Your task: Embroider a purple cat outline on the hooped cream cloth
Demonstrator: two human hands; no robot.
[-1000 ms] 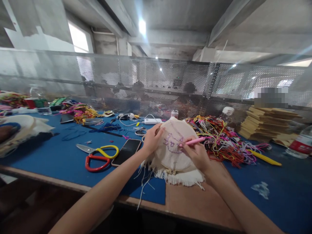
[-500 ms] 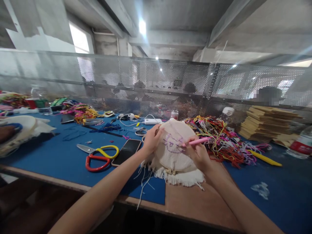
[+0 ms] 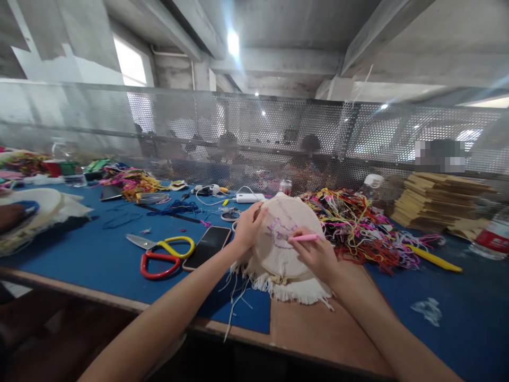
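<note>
Where the right hand [image 3: 319,257] pinches, a crosswise pink pen [image 3: 308,237] points left.

text: none readable | red bottle label [image 3: 492,241]: lettering too small

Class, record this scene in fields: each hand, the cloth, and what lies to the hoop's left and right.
Left hand: holds the edge of the embroidery hoop
Right hand: holds a pink pen-shaped tool over the cloth
Cloth: white, fringed, bearing a purple outline
To the left: red-and-yellow-handled scissors, smartphone
To the right: heap of multicoloured yarn, yellow tool
</note>
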